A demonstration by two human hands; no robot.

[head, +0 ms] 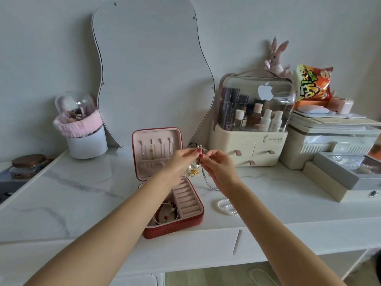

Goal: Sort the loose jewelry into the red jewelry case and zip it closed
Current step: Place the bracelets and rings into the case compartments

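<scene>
The red jewelry case (198, 218) lies open on the white marble table, its lid (136, 153) upright with several chains hung inside. A corded bracelet (165, 212) lies in the base beside the ring slots. Above the table, just right of the lid, my left hand (181, 159) and my right hand (218, 164) together pinch a beaded jewelry piece (201, 148) with a silver chain (206, 178) dangling from it. A pearl bracelet (226, 207) lies loose on the table right of the case. Pearl and gold pieces (192, 170) lie behind my hands.
A wavy mirror (152, 69) leans on the wall behind the case. A white brush holder (86, 143) stands at the left, a cream cosmetics organizer (247, 149) at the right, with grey and beige boxes (338, 176) further right. A small silver item (373, 193) lies at the far right.
</scene>
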